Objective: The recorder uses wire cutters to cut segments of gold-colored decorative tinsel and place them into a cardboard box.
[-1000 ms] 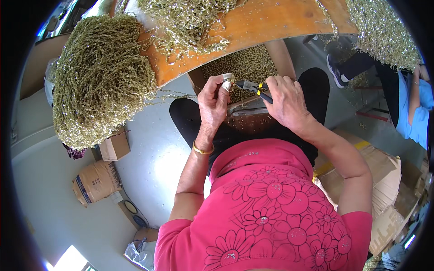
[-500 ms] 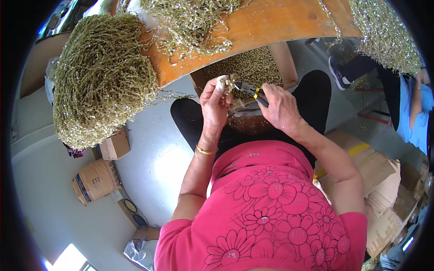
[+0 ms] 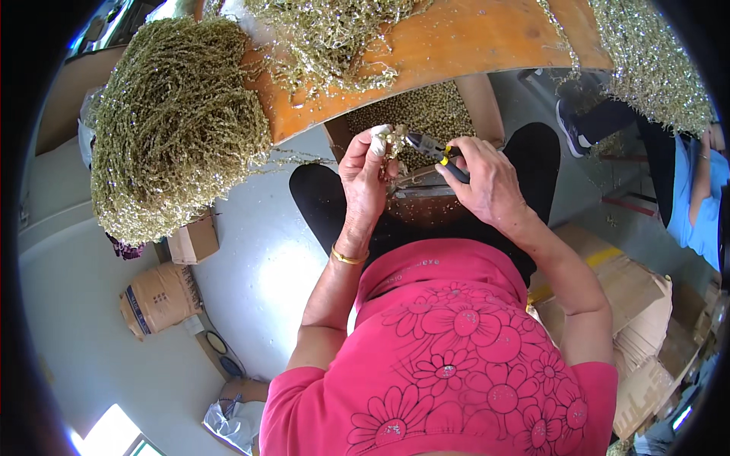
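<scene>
My left hand [image 3: 363,176] is closed on a short piece of gold beaded strand [image 3: 396,141], pinched between thumb and fingertips; white wrapping covers a fingertip. In my right hand [image 3: 487,178] is a pair of cutting pliers [image 3: 430,147] with black and yellow handles. Its jaws point left and lie close to the strand; whether they touch it I cannot tell. Below both hands, between my knees, stands an open cardboard box [image 3: 483,102] filled with small gold beads [image 3: 414,108].
An orange-brown table [image 3: 471,34] curves across the far side, bearing heaps of glittery gold strands [image 3: 323,42]. A large strand bundle [image 3: 179,129] hangs at its left end. At right are a co-worker's blue garment [image 3: 696,190] and flattened cardboard [image 3: 627,296]. A brown package [image 3: 161,300] lies at left.
My right hand and the pliers have moved slightly right, and the jaws have drawn back a little from the strand. My left hand still pinches the strand, almost in place.
</scene>
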The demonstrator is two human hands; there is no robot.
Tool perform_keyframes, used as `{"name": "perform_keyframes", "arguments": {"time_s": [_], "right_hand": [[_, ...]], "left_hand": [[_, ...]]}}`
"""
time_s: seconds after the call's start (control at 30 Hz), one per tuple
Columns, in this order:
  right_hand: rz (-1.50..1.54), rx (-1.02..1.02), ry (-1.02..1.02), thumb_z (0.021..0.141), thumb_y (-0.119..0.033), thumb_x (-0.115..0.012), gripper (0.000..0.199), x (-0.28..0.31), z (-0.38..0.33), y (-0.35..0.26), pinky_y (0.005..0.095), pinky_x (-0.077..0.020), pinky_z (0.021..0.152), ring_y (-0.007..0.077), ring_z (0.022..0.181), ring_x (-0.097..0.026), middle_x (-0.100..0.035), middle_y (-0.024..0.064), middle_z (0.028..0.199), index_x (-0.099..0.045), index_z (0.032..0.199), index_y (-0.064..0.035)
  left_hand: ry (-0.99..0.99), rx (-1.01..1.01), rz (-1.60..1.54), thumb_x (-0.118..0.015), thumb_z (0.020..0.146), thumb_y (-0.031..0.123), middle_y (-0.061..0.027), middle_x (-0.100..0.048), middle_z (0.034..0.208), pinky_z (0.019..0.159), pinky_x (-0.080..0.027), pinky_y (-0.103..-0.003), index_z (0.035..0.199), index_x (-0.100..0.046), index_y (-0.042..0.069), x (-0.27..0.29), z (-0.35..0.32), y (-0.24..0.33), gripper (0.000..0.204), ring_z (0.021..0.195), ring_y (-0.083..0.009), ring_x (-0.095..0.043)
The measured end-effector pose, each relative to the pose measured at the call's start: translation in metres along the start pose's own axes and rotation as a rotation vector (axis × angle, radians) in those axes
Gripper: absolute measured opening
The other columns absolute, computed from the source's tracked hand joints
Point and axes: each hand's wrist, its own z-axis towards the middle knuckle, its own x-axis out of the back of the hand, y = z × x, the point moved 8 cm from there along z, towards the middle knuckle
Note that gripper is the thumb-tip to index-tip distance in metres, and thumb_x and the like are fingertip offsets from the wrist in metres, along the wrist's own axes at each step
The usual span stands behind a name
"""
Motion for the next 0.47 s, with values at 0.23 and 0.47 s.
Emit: {"name": "perform_keyframes", "arguments": {"time_s": [0.23, 0.47], "right_hand": [[-0.153, 0.049, -0.006, 0.072, -0.019, -0.066, 0.032, -0.0003, -0.0009, -0.0049, 0.0366, -0.0408, 0.066, 0.0234, 0.074, -0.053, -0.053, 0.0067, 0.077, -0.05, 0.096, -0.0044], [-0.222, 0.024, -0.044, 0.071, -0.02, -0.066, 0.036, -0.003, -0.0043, -0.0031, 0.0366, -0.0392, 0.07, 0.0251, 0.082, -0.051, -0.052, 0.0094, 0.086, -0.049, 0.099, -0.0056]], "left_hand": [[0.009, -0.041, 0.063, -0.051, 0.088, 0.014, 0.0015, -0.056, 0.078, 0.048, -0.036, -0.017, 0.1, -0.057, 0.004, -0.0002, -0.0034, 0.0034, 0.017, 0.054, -0.0038, -0.043], [0.008, -0.061, 0.145, -0.052, 0.087, 0.012, 0.001, -0.057, 0.08, 0.049, -0.037, -0.017, 0.101, -0.056, 0.004, -0.0018, -0.0074, 0.0037, 0.017, 0.057, -0.0033, -0.044]]}}
